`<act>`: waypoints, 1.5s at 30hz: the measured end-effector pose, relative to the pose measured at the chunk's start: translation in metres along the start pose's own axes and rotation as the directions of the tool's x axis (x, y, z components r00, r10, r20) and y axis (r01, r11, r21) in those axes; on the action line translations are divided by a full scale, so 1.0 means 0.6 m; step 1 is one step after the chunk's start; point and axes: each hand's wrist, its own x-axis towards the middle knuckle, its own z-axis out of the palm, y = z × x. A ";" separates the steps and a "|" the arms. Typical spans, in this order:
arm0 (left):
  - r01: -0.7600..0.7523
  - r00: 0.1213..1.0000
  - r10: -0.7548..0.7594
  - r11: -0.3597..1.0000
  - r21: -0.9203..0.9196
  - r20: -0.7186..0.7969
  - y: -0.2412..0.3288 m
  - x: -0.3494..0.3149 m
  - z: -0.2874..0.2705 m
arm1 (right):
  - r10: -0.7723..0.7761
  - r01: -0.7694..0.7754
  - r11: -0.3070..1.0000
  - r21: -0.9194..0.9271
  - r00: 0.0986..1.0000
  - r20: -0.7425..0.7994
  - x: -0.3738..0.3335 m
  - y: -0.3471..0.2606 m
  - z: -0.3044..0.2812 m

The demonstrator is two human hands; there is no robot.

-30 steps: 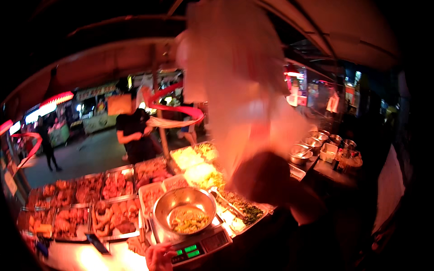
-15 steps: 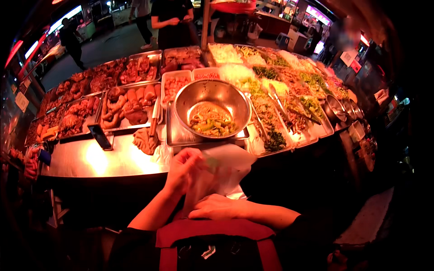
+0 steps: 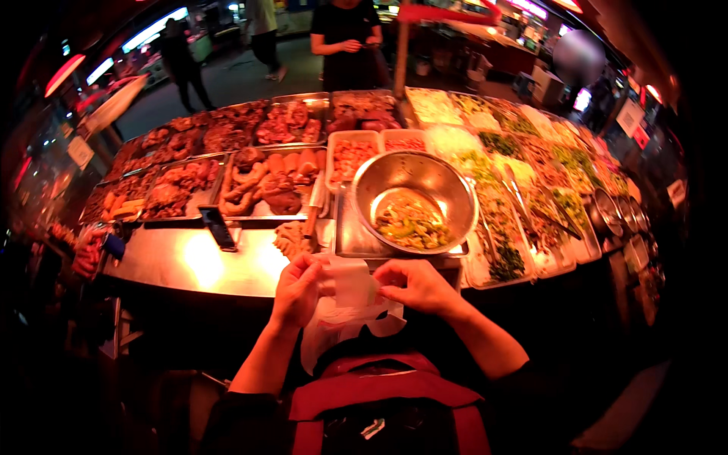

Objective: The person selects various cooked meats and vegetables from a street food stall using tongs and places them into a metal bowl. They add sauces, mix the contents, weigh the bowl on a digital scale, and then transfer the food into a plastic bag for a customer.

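Note:
A thin whitish plastic bag [image 3: 353,285] hangs in front of me, its lower part draping toward my red apron. My left hand [image 3: 297,294] pinches the bag's left upper edge. At the opposite edge, my right hand [image 3: 421,287] has its thumb and fingers closed on the plastic. Just beyond the bag stands a large steel mixing bowl [image 3: 371,182], with sliced food and green pieces [image 3: 413,224] at its bottom. A lump of pale brown meat [image 3: 291,240] lies left of the bag beside a knife [image 3: 311,220].
Trays of cooked meat [image 3: 178,186] fill the counter's left side. Trays of chopped vegetables [image 3: 497,220] fill the right. A phone [image 3: 218,227] leans against a tray above the steel counter top [image 3: 174,265]. Steel bowls [image 3: 607,208] sit far right. A person [image 3: 349,45] stands across the counter.
My right hand has risen from low by the apron to the bag's right edge. The bag has dropped lower and is drawn between both hands. The whole view has shifted.

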 end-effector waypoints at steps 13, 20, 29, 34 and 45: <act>-0.023 0.998 0.040 0.953 0.303 -0.047 0.027 -0.016 -0.026 | 0.087 -0.097 0.994 -0.046 0.979 -0.183 0.001 0.029 0.101; -0.259 0.959 0.254 0.607 0.751 0.126 -0.001 0.015 -0.073 | 0.169 -0.190 0.948 0.255 0.980 0.101 -0.019 0.061 0.098; 0.107 0.984 -0.007 0.828 0.550 -0.180 -0.088 -0.075 -0.043 | 0.105 -0.078 0.987 0.142 0.977 -0.188 -0.031 0.046 0.113; 0.187 0.976 -0.211 0.936 0.299 0.049 -0.129 -0.092 -0.007 | -0.149 0.126 0.959 -0.255 0.986 -0.072 -0.035 0.028 0.150; 0.313 0.945 0.109 -0.031 0.949 -0.308 -0.129 -0.142 -0.158 | 0.737 0.316 0.365 0.876 0.476 -0.479 -0.152 0.256 0.082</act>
